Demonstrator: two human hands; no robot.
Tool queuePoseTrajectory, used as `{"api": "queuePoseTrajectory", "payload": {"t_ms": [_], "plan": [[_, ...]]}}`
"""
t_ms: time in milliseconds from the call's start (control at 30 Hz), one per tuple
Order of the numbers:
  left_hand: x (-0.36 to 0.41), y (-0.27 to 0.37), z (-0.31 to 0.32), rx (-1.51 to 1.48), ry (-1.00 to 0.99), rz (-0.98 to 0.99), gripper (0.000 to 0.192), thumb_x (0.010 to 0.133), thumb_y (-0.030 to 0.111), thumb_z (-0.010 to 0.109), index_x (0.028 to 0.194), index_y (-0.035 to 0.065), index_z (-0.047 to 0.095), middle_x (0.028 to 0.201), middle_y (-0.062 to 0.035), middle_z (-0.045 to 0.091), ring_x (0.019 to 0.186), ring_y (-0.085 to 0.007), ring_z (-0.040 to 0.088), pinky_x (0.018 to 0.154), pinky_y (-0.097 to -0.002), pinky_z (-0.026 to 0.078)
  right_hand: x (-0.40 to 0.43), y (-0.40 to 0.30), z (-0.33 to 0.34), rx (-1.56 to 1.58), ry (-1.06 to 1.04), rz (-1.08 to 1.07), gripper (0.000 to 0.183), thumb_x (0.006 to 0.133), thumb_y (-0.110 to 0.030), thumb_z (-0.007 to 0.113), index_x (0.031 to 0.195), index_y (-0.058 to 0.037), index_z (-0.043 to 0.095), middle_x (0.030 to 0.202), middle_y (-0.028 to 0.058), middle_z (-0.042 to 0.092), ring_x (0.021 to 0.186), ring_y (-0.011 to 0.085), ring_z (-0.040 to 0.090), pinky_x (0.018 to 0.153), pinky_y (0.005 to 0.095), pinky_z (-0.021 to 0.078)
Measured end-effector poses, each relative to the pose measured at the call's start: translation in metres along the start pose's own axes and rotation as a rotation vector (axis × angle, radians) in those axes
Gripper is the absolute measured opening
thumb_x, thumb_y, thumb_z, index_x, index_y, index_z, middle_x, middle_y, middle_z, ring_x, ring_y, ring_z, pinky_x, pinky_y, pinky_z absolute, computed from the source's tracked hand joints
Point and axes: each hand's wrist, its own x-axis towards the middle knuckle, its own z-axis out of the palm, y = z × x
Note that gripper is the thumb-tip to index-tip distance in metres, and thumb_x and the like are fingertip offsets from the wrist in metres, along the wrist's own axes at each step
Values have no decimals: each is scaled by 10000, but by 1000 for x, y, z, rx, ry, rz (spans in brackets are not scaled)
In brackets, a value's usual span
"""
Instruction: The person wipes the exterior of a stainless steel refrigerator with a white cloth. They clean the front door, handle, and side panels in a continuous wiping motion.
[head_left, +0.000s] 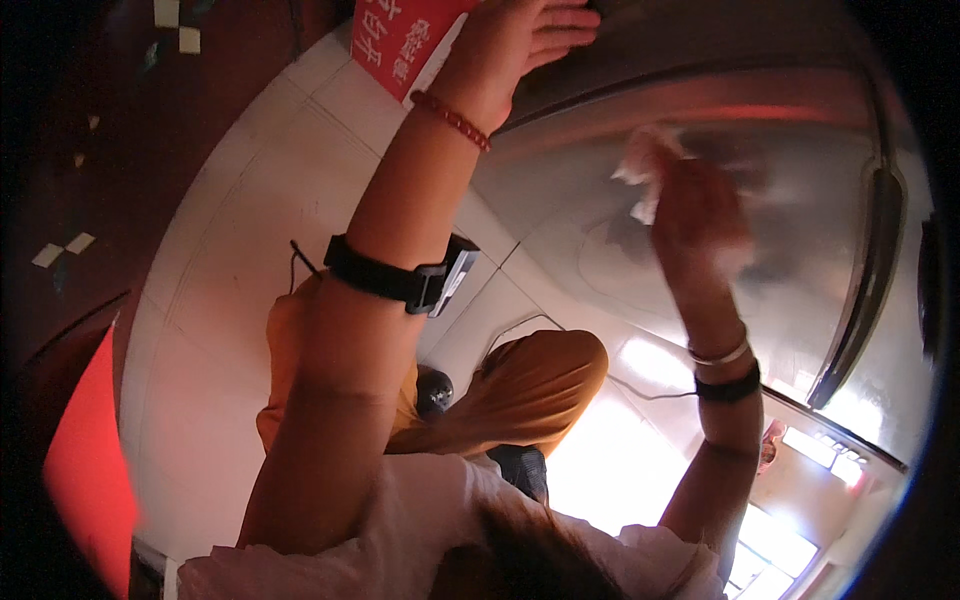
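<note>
My right hand, blurred by motion, holds a crumpled white cloth or tissue against a shiny metal panel, which looks like a steel appliance door with a long dark handle on the right. My left hand is raised at the top of the view, its fingers extended beside the dark upper part of the appliance; nothing shows in it, and its palm is partly hidden. A black strap with a device sits on my left forearm, and a black band on my right wrist.
Below me is a light tiled floor, with my bent knees in brown trousers. A red box or board with white writing stands near my left hand. A red surface lies at the lower left. A thin cable runs to my right wrist.
</note>
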Motion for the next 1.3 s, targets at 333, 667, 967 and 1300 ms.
{"api": "queuePoseTrajectory", "payload": {"t_ms": [333, 667, 967, 1300], "plan": [[-9, -3, 4, 83, -62, -131, 576, 1023, 481, 404, 1287, -8, 558, 1234, -187, 652, 1166, -254, 628, 1027, -351, 453, 12, -113, 173, -78, -489, -27, 141, 858, -223, 601, 898, -125, 695, 873, 81, 664, 806, 223, 674, 588, 369, 542], [3, -4, -14, 61, -54, -74, 419, 1022, 327, 453, 1261, 12, 591, 1193, -146, 679, 1137, -237, 647, 1004, -353, 475, 39, 14, -49, -345, -223, -117, 245, 814, -110, 701, 1051, -170, 690, 923, 14, 664, 869, 192, 626, 727, 379, 426], [4, -3, -6, 33, -4, 19, 507, 996, 434, 502, 1262, 13, 601, 1244, -165, 650, 1157, -251, 628, 1006, -364, 462, 36, -49, 62, -272, -341, -29, 138, 872, -249, 602, 913, -170, 707, 884, 18, 668, 976, 208, 587, 841, 445, 399], [3, 2, -19, 329, -108, 26, 518, 993, 451, 508, 1260, 18, 610, 1246, -153, 652, 1154, -243, 630, 1000, -358, 463, 18, -10, -8, -286, -307, -55, 210, 853, -199, 625, 1040, -259, 702, 899, -16, 652, 956, 193, 595, 808, 396, 396]]}}
